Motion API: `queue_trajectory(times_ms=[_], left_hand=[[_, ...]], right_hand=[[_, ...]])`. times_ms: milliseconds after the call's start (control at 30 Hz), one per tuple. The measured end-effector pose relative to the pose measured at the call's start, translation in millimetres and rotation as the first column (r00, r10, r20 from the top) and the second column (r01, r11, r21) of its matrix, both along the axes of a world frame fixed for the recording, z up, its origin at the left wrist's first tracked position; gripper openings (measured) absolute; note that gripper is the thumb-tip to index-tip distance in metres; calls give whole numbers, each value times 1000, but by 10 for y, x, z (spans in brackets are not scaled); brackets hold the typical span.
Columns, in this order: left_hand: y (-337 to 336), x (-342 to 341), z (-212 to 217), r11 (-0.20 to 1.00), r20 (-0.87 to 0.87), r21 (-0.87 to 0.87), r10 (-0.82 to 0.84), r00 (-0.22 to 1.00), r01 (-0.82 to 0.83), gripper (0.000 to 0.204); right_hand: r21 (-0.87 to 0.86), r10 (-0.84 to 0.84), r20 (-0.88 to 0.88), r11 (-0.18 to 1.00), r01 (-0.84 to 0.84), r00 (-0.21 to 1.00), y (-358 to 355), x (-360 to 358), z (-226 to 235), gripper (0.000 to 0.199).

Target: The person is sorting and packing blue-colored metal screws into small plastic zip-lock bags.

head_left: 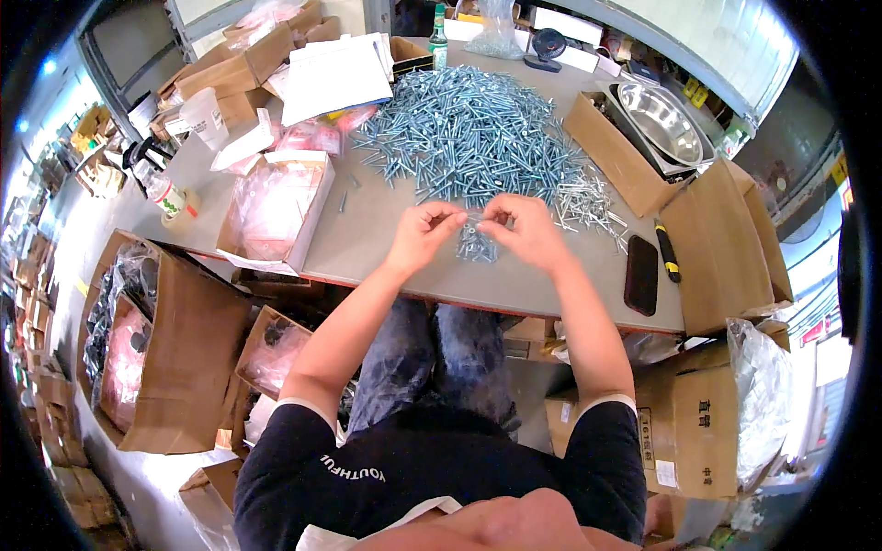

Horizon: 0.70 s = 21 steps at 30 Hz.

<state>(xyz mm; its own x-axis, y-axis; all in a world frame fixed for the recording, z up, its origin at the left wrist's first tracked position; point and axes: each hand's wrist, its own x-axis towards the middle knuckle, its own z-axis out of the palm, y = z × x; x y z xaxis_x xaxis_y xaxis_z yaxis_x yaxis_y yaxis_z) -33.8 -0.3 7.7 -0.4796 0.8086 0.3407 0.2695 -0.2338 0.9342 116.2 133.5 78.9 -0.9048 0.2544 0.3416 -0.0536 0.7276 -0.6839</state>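
My left hand [425, 233] and my right hand [525, 231] meet near the front of the table, each pinching the top edge of a small clear plastic bag [476, 246]. Several small metal pieces, seemingly screws, lie in the lower part of the bag, which hangs toward me. Just beyond my hands spreads a large heap of bluish zinc screws [473, 129]. To the right of that heap is a smaller pile of paler silver screws [588, 204]. The fingertips hide the bag's mouth.
An open carton of pink-tinted bags [271, 211] stands left; a phone [641, 275] and a yellow-black cutter knife [668, 250] lie right. Behind are a green bottle [438, 41], a small fan [548, 48] and a metal bowl [660, 122]. Large cartons [188, 344] flank my legs.
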Motion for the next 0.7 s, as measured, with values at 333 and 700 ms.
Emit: queue_trajectory(times_ms=[333,700], left_hand=[[-34,156,127,999,-198,1,51,979,-52,14],[-90,353,443,976,-509,134,214,833,-169,8]], right_hand=[[135,127,-11,983,-124,992,-6,-49,-64,15],[280,102,-192,959,-45,976,-54,61,15,16]])
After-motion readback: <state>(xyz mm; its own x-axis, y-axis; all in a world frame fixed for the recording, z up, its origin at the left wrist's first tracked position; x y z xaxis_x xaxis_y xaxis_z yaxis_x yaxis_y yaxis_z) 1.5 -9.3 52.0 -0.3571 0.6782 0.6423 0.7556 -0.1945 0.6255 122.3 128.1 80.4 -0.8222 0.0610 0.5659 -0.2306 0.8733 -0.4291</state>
